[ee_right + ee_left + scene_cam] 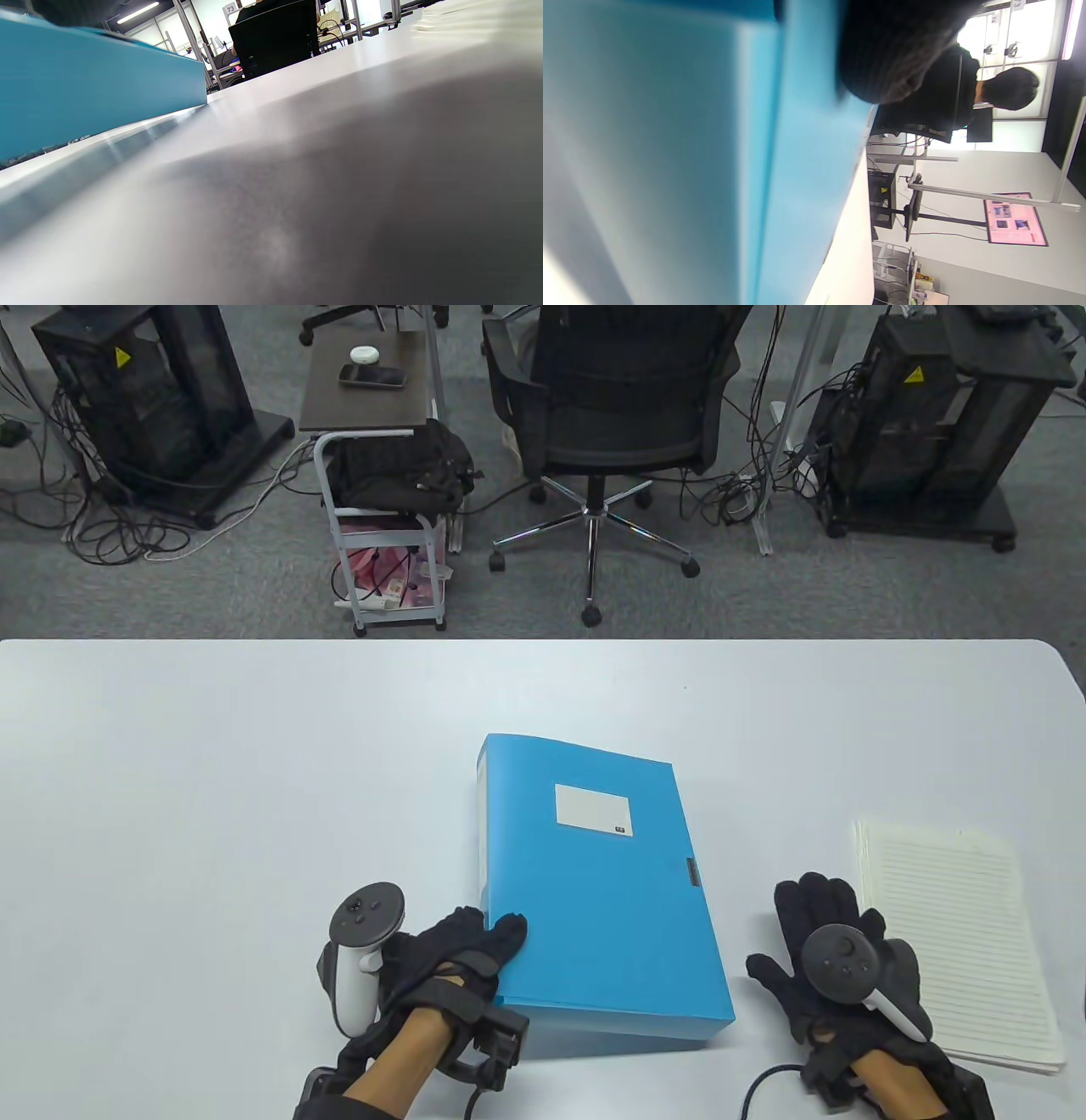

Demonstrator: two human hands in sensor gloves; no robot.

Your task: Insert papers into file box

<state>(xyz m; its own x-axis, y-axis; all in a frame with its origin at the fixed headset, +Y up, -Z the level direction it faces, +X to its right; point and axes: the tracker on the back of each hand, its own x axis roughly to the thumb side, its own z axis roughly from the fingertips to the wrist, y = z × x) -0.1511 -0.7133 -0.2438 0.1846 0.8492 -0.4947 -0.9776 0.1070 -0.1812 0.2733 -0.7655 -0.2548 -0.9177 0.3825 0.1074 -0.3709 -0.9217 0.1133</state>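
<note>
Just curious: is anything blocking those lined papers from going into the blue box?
Yes: the blue file box lies flat and closed, so its own lid bars the papers. The right hand rests between them.

White rounded-corner table top (212, 746) fills the near half. Beyond it, grey carpet floor (212, 585). Far centre: black mesh office chair on a chrome five-star base (619, 407). Left of it, a white wheeled cart with a dark brown top (373, 398), a phone and a white round puck on top, a black bag on its shelf, pink items below. Black equipment racks with yellow warning stickers far left (144, 398) and far right (933, 424), loose cables around both. Right wrist view: ceiling strip light (138, 12), white walls. Left wrist view: pink poster (1014, 220).
</note>
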